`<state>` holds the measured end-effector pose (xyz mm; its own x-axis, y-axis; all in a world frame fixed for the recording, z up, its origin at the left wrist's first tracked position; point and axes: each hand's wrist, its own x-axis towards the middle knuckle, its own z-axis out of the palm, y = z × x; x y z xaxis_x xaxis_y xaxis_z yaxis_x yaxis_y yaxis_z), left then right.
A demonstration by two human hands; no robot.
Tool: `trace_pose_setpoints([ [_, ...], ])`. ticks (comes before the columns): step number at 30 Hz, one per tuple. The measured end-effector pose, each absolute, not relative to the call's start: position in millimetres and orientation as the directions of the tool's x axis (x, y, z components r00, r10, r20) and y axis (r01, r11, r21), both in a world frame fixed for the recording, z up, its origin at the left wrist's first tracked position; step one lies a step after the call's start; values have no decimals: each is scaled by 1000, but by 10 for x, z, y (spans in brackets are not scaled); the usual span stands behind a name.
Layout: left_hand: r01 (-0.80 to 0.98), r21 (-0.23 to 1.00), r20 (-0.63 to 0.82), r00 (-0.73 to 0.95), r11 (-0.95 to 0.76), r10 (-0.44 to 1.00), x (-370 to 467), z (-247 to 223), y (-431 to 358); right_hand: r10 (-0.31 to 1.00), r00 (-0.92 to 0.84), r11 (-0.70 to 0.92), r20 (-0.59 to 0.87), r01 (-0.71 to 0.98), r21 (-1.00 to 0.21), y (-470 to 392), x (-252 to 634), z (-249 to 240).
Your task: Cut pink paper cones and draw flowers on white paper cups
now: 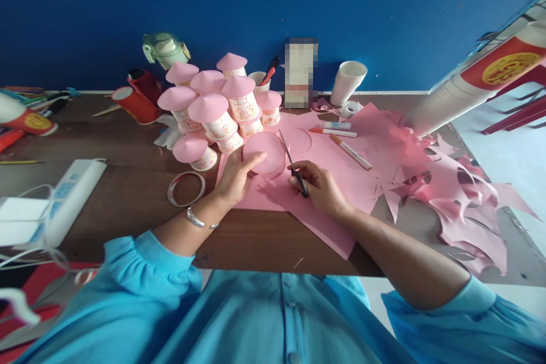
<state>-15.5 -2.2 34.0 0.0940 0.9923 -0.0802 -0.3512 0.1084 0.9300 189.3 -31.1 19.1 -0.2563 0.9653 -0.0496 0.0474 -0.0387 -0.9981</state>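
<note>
My left hand (236, 175) pinches a round pink paper disc (269, 149), its thumb lying across the top. Gripped in my right hand (319, 186) is a pair of scissors (300, 181), the blades reaching up to the disc's right edge. I cannot tell how far apart the blades are. Beneath both hands lie pink paper sheets (336, 222), with small offcuts on them. Left of the disc stand several decorated paper cups (245, 107) topped with pink paper cones (208, 108).
A tape roll (186, 189) lies left of my left wrist. Markers (351, 152) rest on the paper. Pink scraps (464, 205) heap at the right, by a long stack of cups (452, 99). More white cups (347, 82) stand near the wall; a power strip (70, 199) lies left.
</note>
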Motion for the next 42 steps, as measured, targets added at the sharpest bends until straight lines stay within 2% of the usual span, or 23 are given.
trace_pose_setpoints([
  [6, -358, 926, -83, 113, 118, 990, -153, 342, -27, 964, -262, -45, -54, 40, -998, -311, 1891, 209],
  [12, -284, 957, -26, 131, 63, 991, -170, 292, -6, 967, -251, -44, -50, 28, -999, -312, 1894, 211],
  [17, -319, 946, -35, 97, 65, 995, -171, 279, 8, 970, -237, -56, -55, 2, -998, -299, 1899, 188],
  [26, -278, 960, -21, 62, 38, 998, -202, 228, 45, 987, -161, -27, -20, -42, -999, -269, 1895, 112],
  [30, -213, 977, -2, 45, 12, 999, -255, 119, 75, 993, -110, 36, 34, 17, -999, -244, 1900, 151],
  [33, -168, 983, 75, 31, -68, 997, -284, 72, 111, 990, -76, 129, 119, 153, -980, -220, 2003, 313],
  [35, -176, 979, 108, 26, -101, 994, -289, 73, 134, 981, -108, 185, 159, 303, -935, -207, 2148, 451],
  [37, -179, 980, 88, 22, -83, 996, -284, 93, 148, 971, -146, 240, 192, 525, -816, -199, 2340, 559],
  [39, -171, 984, 53, 16, -50, 998, -279, 122, 152, 953, -173, 291, 248, 753, -591, -199, 2544, 601],
  [42, -144, 989, 26, 10, -24, 1000, -284, 166, 150, 961, -238, 270, 141, 915, -301, -220, 2789, 550],
])
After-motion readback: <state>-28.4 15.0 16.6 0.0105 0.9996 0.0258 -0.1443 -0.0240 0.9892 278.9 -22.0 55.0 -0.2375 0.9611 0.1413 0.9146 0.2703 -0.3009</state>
